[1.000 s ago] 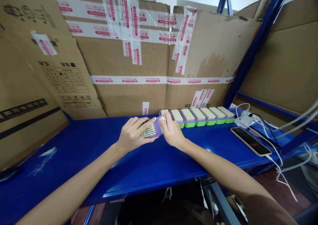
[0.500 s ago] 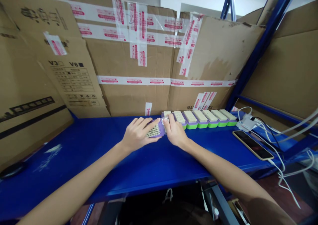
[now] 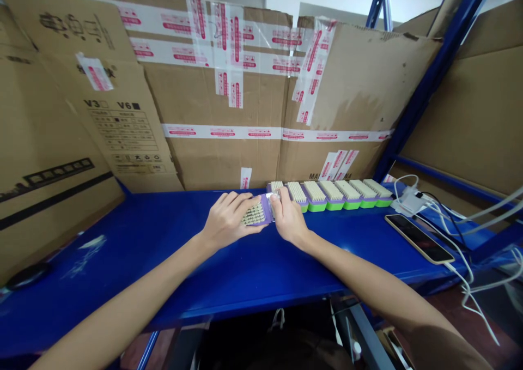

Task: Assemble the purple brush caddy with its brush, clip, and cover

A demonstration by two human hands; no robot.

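My left hand [image 3: 227, 220] is closed round a purple brush block [image 3: 255, 213] with rows of pale bristles, held above the blue table. At the block's right end, my right hand [image 3: 288, 216] pinches a small clear, shiny piece [image 3: 273, 198] against it; its shape is partly hidden by my fingers. Behind and to the right of my hands, several similar blocks with pale bristles and purple and green bases [image 3: 317, 206] stand in a row, bristles up.
A phone [image 3: 419, 239] lies at the right of the blue table [image 3: 171, 283], beside a white power strip [image 3: 408, 201] with cables. Taped cardboard [image 3: 220, 157] stands behind. A dark round object [image 3: 28, 276] is at the far left.
The camera view has shifted slightly. Both hands keep nearly the same hold on the block and the clear piece.
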